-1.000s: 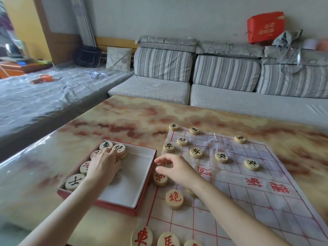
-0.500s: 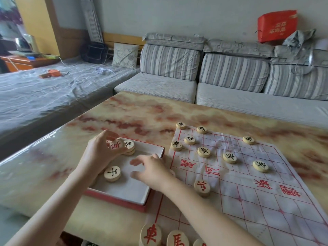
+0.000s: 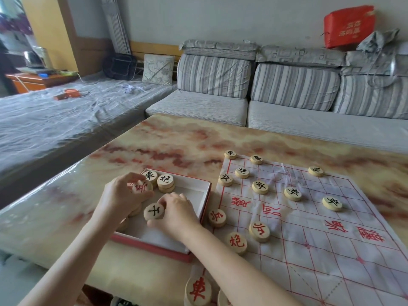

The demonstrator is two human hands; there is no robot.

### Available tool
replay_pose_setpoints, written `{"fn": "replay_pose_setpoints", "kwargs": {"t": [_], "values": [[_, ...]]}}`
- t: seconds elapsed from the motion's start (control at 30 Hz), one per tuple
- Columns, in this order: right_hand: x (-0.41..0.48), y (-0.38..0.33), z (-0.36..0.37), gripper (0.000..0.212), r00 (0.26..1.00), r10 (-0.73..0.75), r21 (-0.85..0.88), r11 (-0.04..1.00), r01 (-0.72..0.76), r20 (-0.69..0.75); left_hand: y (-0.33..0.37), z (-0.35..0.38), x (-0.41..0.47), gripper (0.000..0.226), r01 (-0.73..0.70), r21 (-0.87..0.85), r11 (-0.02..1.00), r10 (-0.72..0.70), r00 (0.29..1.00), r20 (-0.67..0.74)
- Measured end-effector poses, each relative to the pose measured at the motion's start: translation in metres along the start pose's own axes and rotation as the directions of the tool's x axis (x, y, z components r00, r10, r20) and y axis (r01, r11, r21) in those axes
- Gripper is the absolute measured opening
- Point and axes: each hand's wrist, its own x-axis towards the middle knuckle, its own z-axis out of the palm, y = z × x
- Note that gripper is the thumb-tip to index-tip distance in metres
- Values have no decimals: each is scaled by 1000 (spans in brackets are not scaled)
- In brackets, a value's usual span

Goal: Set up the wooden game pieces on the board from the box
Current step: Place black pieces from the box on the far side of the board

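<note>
Since the half-second before, the right hand (image 3: pixel 176 214) had slid deeper into the box (image 3: pixel 154 247) and closed on the black-lettered disc (image 3: pixel 154 211) that had lain flat on the box floor. Its thumb and curled fingertips pinched the disc by its rim, the lettered face turned up toward the camera. The left hand (image 3: pixel 122 195) kept its grip on a red-lettered disc (image 3: pixel 142 187), held edgewise between thumb and bent fingers over the far left part of the box.

Both discs were round, thick and pale, of plain wood with one painted character each. At the box's far corner a flat disc (image 3: pixel 150 176) lay beside a short stack (image 3: pixel 165 184), both topped with black characters. Rims of more discs showed under the left wrist.

The box was shallow and rectangular, red outside and white within, sitting just beside the left edge of the board (image 3: pixel 309 250). That board was a thin, creased white sheet printed with a red grid and red characters. Eight black pieces (image 3: pixel 260 187) stood on its far rows, and several red pieces (image 3: pixel 259 231) stood on the near half.

Under everything, the table (image 3: pixel 176 140) had a glossy top marbled in cream and rust. Beyond it ran a sofa (image 3: pixel 214 76) with grey striped cushions.
</note>
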Motion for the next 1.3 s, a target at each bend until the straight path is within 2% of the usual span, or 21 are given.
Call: {"fn": "replay_pose_setpoints", "kwargs": {"t": [0.2, 0.3, 0.4, 0.57, 0.97, 1.2, 1.3], "values": [[-27, 37, -72, 42, 986, 78, 270, 962, -36, -146, 30, 15, -6, 37, -63, -68, 996, 66, 997, 38], [-51, 69, -107, 47, 961, 137, 362, 931, -42, -240, 55, 30, -11, 47, -107, -90, 990, 113, 992, 63], [-72, 98, -127, 49, 933, 190, 376, 924, -65, -306, 80, 47, -16, 53, -169, -117, 979, 180, 980, 90], [-103, 131, -149, 44, 918, 243, 408, 907, -101, -314, 116, 78, -27, 48, -249, -108, 962, 262, 957, 128], [-154, 209, -196, 40, 832, 403, 414, 879, -236, -381, 173, 151, -56, 48, -317, -171, 933, 356, 886, 297], [-128, 243, -219, 45, 808, 438, 376, 879, -294, -394, 191, 174, -62, 48, -357, -153, 921, 389, 855, 343], [-96, 268, -230, 50, 779, 470, 308, 878, -366, -415, 197, 189, -59, 49, -369, -163, 915, 403, 837, 371]]}}
